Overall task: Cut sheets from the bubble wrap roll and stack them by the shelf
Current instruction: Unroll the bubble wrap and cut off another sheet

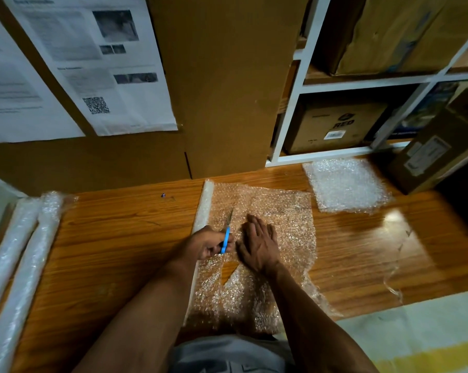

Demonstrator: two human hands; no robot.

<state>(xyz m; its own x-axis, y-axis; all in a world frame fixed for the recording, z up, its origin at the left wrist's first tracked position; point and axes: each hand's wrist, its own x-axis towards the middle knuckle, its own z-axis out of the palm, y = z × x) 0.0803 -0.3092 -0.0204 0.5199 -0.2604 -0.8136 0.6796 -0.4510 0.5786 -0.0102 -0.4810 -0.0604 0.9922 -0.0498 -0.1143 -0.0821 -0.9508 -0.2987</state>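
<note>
Mid-cut: left hand [204, 242] gripping blue-handled scissors [226, 232], right hand [258, 244] flat, pressing bubble wrap sheet [284, 219]. Next: snip onward toward floor's far edge.

The room was dim and warm-toned. One bright glare patch sat on the glossy wooden floor [394, 219] at right, near the stacked sheets [346, 184]. Wide-angle distortion bent the shelf [289, 125] and edges; the posted papers [92, 63] looked soft and unreadable, and the corners fell dark

both forearms [152, 305] are bare, no sleeves showing; grey shorts with a dark marking [227, 354] at six o'clock.
</note>
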